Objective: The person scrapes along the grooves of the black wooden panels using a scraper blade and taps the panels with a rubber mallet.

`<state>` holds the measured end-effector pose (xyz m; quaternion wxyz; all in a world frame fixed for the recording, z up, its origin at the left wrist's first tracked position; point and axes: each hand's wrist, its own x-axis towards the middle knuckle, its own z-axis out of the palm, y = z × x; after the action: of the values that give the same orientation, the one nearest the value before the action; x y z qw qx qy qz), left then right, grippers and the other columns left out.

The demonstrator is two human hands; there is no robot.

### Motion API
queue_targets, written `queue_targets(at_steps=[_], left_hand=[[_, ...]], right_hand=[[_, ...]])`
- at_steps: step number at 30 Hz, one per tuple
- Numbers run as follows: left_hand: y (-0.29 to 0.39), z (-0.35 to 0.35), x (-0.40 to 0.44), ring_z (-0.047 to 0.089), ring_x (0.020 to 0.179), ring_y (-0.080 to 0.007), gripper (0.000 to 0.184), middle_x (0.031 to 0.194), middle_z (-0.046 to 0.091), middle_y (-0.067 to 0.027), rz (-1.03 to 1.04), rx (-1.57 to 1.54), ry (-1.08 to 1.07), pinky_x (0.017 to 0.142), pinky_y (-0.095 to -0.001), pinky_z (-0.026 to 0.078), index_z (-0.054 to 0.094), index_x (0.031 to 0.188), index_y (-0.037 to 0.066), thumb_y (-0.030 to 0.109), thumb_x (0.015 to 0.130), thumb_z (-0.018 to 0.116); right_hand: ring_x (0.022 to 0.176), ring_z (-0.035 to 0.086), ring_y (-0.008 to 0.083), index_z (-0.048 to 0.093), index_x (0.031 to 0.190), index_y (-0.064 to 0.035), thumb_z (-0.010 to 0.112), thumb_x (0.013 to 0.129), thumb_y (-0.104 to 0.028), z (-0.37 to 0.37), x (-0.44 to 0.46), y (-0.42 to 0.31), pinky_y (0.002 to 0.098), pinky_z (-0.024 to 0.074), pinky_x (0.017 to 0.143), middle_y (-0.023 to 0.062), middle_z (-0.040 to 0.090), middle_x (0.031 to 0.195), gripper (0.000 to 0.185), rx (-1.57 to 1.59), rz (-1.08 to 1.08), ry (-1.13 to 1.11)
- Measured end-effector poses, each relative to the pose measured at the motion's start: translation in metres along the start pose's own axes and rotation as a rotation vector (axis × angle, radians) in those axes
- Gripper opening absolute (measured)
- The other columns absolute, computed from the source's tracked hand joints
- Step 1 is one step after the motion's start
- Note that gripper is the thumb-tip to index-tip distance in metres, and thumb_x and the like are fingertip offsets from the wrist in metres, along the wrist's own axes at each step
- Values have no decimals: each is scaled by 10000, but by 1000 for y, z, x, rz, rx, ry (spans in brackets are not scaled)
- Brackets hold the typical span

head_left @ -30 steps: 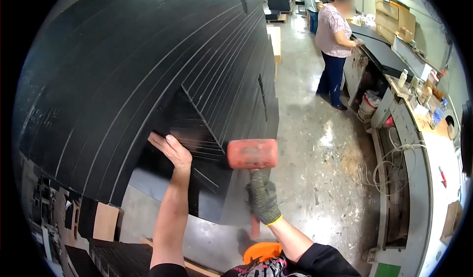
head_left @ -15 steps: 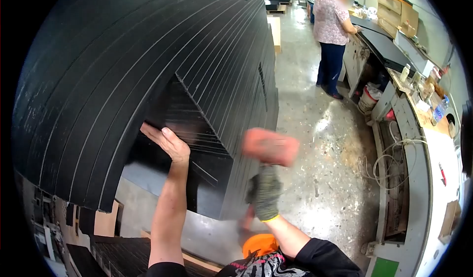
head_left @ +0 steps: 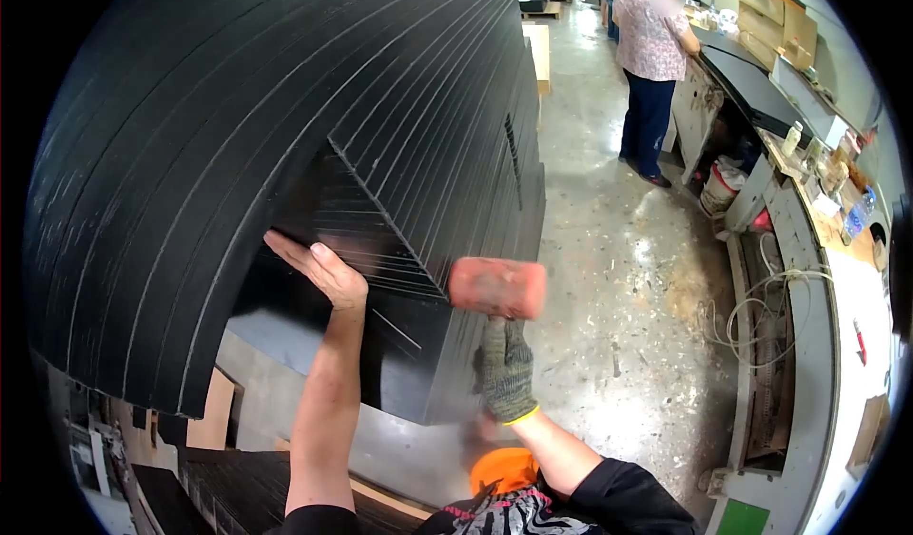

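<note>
Through the head camera I see the gloved right hand (head_left: 509, 369) closed around the handle of the mallet (head_left: 496, 288), whose red head is just beside the near corner of the black panels (head_left: 399, 183). I see the bare left hand (head_left: 325, 271) open, flat and gripping nothing, close by the panels' edges; I can't tell whether it touches.
</note>
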<state>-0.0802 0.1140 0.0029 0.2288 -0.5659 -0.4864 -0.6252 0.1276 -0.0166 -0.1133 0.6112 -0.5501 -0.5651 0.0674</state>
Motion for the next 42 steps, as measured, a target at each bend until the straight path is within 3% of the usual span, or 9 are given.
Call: queue_targets(at_steps=[6, 12, 15, 24, 26, 28, 31, 35, 42], left_hand=[[2, -1, 0, 68, 1435, -406, 711, 1533, 48, -306, -3, 21, -14, 1170, -475, 60, 76, 1460, -109, 412, 1004, 235], [9, -3, 1, 96, 1429, -413, 687, 1530, 59, -308, 1, 75, -9, 1171, -471, 72, 89, 1461, -106, 393, 1007, 220], [13, -5, 3, 48, 1436, -406, 757, 1536, 27, -300, -32, 30, -41, 1168, -483, 51, 49, 1461, -107, 450, 988, 249], [6, -1, 1, 67, 1436, -404, 765, 1532, 44, -310, -26, 8, -1, 1168, -482, 57, 79, 1459, -111, 469, 988, 243], [6, -1, 1, 66, 1436, -404, 761, 1533, 41, -308, -40, 5, -5, 1167, -487, 53, 78, 1460, -110, 464, 989, 249], [4, -2, 1, 66, 1436, -404, 754, 1533, 43, -307, -11, 1, -5, 1167, -484, 52, 77, 1460, -110, 455, 992, 249], [2, -1, 2, 55, 1438, -399, 736, 1534, 38, -306, 8, -4, -7, 1169, -477, 46, 71, 1459, -111, 435, 997, 245], [1, -2, 0, 61, 1437, -400, 740, 1533, 40, -308, -5, -4, -19, 1168, -476, 47, 68, 1458, -115, 436, 998, 246], [6, -2, 3, 63, 1434, -410, 729, 1531, 40, -312, 16, 2, -16, 1166, -478, 55, 71, 1454, -121, 424, 1000, 237]], right_hand=[[410, 473, 146, 535, 849, -32, 454, 992, -420, -54, 44, -44, 284, 373, 399, 29, 487, 534, 422, 641, 835, -64], [349, 436, 151, 462, 644, -110, 458, 989, -406, -14, -1, -4, 271, 379, 355, 22, 468, 488, 455, 650, 797, 166], [766, 572, 360, 422, 1345, -10, 543, 804, 1, -14, -17, -1, 451, 475, 624, 231, 554, 1029, 555, -229, -220, -281], [649, 554, 257, 522, 914, -49, 582, 904, -201, -42, 25, -24, 364, 443, 580, 89, 547, 738, 164, 581, 670, 116], [831, 585, 337, 534, 1177, -5, 545, 934, -246, -12, -7, 1, 438, 478, 769, 166, 583, 924, 342, -362, -87, 49], [934, 559, 407, 505, 1271, -4, 533, 943, -200, -11, -8, -14, 488, 452, 847, 248, 538, 1200, 383, -41, 150, -370], [453, 476, 140, 520, 1005, -27, 500, 985, -306, -25, 22, -27, 309, 400, 442, 37, 511, 552, 281, 483, 448, -210], [389, 424, 124, 484, 838, -67, 430, 1013, -348, -56, 73, -78, 288, 330, 393, 12, 475, 498, 336, 478, 394, 117], [650, 595, 247, 537, 1115, -67, 526, 979, -269, -35, 69, -83, 350, 455, 585, 131, 602, 755, 244, 432, 394, -150]])
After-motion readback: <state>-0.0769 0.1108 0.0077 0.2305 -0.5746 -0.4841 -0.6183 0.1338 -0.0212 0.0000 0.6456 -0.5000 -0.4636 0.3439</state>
